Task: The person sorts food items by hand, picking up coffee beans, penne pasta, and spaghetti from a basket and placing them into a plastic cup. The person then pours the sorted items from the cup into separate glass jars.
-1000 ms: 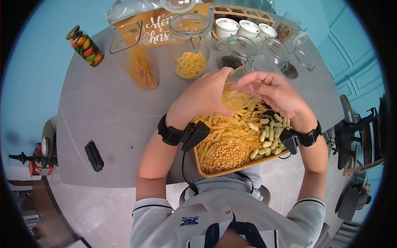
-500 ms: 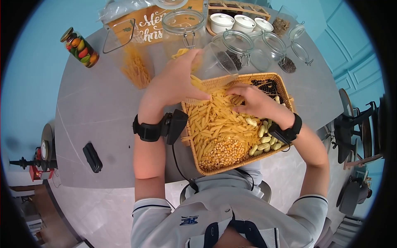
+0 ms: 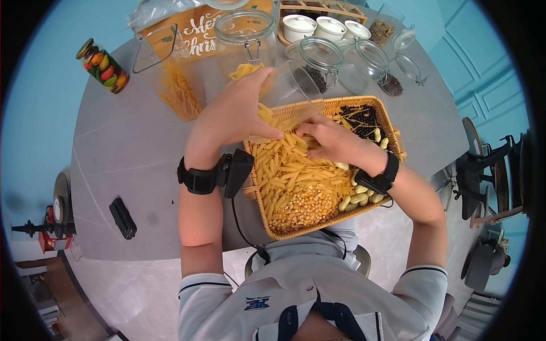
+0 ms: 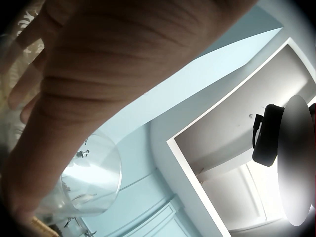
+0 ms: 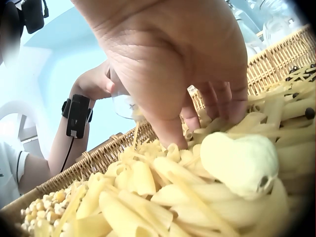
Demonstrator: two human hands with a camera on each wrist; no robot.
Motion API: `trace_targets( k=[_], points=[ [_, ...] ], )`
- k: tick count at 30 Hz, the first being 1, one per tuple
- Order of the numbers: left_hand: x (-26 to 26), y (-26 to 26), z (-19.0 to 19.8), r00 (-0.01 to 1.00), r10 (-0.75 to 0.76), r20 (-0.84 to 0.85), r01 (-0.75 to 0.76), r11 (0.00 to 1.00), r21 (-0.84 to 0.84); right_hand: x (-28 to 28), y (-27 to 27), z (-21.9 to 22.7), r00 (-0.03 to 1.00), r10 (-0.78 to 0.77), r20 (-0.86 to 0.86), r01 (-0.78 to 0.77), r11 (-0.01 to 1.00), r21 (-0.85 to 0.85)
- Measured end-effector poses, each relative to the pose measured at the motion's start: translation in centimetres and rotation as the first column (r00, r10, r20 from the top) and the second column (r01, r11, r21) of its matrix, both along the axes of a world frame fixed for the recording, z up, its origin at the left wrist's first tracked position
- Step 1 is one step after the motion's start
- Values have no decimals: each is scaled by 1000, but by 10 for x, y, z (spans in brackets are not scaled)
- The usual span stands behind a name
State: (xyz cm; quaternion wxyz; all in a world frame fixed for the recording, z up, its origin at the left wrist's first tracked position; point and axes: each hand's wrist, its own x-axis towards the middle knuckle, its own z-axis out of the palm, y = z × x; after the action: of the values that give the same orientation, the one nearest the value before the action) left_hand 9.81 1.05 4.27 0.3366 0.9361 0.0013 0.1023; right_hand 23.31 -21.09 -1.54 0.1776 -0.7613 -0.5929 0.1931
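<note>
My left hand grips a tilted clear container over the basket's back left rim, its mouth facing right. Penne shows inside its lower side. In the left wrist view the container's round, see-through end appears beyond the thumb. My right hand reaches down into the penne in the wicker basket, beside the container's mouth. Thumb and fingers stand apart there, their tips touching the pasta. A peanut lies close under the palm. Corn kernels, peanuts and black beans fill other parts of the basket.
Behind the basket stand a large clip-top jar, smaller open clip-top jars with dark contents, and white lidded pots. Leftward are a pasta-filled clear container and a jar of colourful fruit. A black case lies near the table's front left.
My right hand left the container's mouth, went down into the penne, then slid slightly left. The left hand moved left with the container, tilting it low at the basket's rim.
</note>
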Motion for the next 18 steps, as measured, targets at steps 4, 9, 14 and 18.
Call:
trace_targets(
  k=[4, 9, 14, 18],
  points=[
    [2, 1, -3, 1000, -10, -3, 10, 1000, -21, 6, -2, -3, 1000, 2, 23, -3, 999, 46],
    [3, 1, 1, 999, -16, -37, 16, 1000, -17, 13, -5, 2, 994, -102, -50, 105, 992, 70],
    [4, 2, -1, 998, -30, -58, 28, 999, -24, 37, -13, -4, 883, -298, -362, 344, 936, 69],
    [5, 0, -2, 997, -36, -67, 36, 999, 9, 51, -19, 12, 562, -383, -733, 555, 832, -8]
  ],
)
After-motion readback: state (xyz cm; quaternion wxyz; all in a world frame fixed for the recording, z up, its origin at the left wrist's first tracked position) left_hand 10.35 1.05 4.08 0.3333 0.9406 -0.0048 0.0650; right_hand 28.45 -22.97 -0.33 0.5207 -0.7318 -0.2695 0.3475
